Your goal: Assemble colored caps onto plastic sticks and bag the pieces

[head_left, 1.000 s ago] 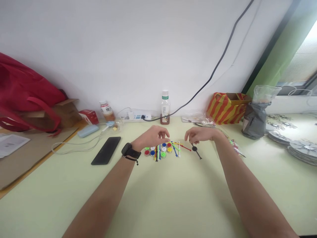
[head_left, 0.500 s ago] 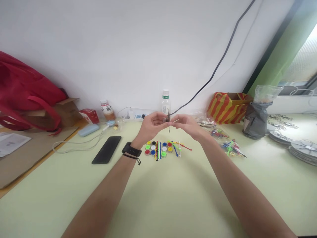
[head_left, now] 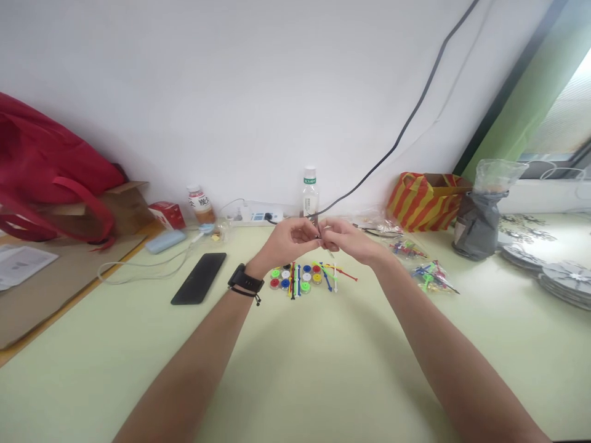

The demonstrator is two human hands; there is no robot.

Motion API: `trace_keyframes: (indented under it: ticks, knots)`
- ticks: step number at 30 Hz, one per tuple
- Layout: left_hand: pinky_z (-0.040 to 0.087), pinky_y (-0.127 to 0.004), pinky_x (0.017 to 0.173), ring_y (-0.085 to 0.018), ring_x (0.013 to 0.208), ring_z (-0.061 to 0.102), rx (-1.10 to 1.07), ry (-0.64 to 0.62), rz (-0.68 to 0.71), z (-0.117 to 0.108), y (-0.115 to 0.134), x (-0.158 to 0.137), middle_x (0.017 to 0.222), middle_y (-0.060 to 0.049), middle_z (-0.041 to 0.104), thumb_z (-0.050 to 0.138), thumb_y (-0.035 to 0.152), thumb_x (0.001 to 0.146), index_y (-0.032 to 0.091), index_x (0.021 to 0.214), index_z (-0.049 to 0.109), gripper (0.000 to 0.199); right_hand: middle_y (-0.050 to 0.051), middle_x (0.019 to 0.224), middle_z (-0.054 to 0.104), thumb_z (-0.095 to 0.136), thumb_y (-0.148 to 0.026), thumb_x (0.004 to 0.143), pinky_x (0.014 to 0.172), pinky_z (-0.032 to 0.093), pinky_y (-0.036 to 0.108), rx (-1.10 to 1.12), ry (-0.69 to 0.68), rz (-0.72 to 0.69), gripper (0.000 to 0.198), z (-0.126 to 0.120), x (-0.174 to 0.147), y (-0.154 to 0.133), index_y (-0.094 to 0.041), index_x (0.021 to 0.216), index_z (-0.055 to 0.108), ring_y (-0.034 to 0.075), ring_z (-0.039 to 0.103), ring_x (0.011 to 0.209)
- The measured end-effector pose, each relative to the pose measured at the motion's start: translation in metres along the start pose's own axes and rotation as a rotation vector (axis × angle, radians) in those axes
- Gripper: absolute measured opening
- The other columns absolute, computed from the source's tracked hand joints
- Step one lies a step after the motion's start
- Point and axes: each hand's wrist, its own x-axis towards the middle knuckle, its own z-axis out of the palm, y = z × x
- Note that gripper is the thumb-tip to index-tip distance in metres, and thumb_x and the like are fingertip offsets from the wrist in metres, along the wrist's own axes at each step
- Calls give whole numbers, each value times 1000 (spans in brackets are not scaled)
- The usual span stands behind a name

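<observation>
Above the table, my left hand (head_left: 293,240) is closed in a pinch on a thin dark arrow-shaped piece (head_left: 318,228), mostly hidden by the fingers. My right hand (head_left: 349,241) meets it from the other side, fingers pinched together at the same spot; what it grips is too small and covered to make out. Just below the hands lie several coloured plastic arrows (head_left: 295,282) side by side, with small round discs in clear bases (head_left: 285,284) to their left and more discs (head_left: 306,278) to their right. Further right, a few loose arrows (head_left: 335,278) lie at angles.
A black phone (head_left: 199,279) and white cable (head_left: 138,282) lie left. Behind the hands stand a bottle (head_left: 310,191) and a power strip (head_left: 263,213). Bagged coloured pieces (head_left: 434,277), a striped bag (head_left: 418,200), a grey bag (head_left: 478,224) and stacked grey discs (head_left: 567,280) are right.
My hands have come closer together and slightly lower. The dark arrow, upright and plainly visible before, is now mostly covered by my fingers. Things on the table have not moved.
</observation>
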Motion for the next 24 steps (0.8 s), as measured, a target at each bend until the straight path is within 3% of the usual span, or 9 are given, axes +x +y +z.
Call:
trace_keyframes:
  ticks: [3, 6, 9, 11, 16, 19, 24]
  knots:
    - [55, -29, 70, -17, 75, 68, 20, -112, -28, 4, 0, -4, 84, -5, 71, 80, 36, 79, 16, 80, 64, 25, -2, 74, 57, 50, -27, 86, 61, 40, 27, -319, 62, 68, 16, -7, 2, 12, -23, 99, 58, 15, 51, 66]
    - [51, -27, 63, -16, 69, 65, 119, -333, -65, 10, -1, -9, 79, -4, 72, 83, 37, 75, 17, 77, 69, 25, 2, 86, 64, 51, -19, 86, 66, 41, 26, -749, 51, 211, 26, -23, 5, 37, -22, 111, 58, 17, 57, 78]
    - [45, -26, 59, -16, 68, 62, 243, -532, -79, 19, -8, -12, 79, -2, 75, 86, 34, 69, 20, 86, 80, 23, 7, 93, 69, 57, -13, 82, 66, 41, 26, -849, 22, 291, 24, -38, 6, 63, -19, 105, 63, 18, 59, 81]
    - [41, -26, 55, -15, 64, 59, 315, -624, -114, 25, -17, -13, 76, -1, 75, 87, 33, 66, 22, 82, 83, 20, 8, 93, 70, 61, -14, 81, 65, 41, 26, -869, -7, 325, 19, -43, 6, 76, -18, 99, 66, 18, 61, 78]
    - [42, -27, 60, -17, 69, 60, 417, -671, -128, 28, -34, -12, 79, -2, 72, 88, 28, 61, 21, 78, 83, 19, 11, 101, 73, 67, -25, 84, 69, 43, 25, -912, -7, 292, 11, -38, 10, 77, -16, 91, 70, 20, 64, 86]
    - [41, -26, 60, -15, 65, 57, 449, -676, -148, 24, -32, -12, 76, -1, 67, 86, 27, 63, 20, 80, 82, 19, 6, 90, 75, 71, -33, 83, 65, 44, 23, -865, -106, 227, 16, -26, 11, 67, -17, 84, 71, 16, 64, 77]
    - [34, -26, 54, -13, 59, 49, 516, -648, -203, 22, -22, -11, 66, 2, 56, 80, 29, 70, 20, 87, 83, 19, 6, 80, 75, 74, -25, 76, 56, 41, 23, -841, -212, 188, 11, -7, 11, 61, -15, 77, 74, 15, 61, 66]
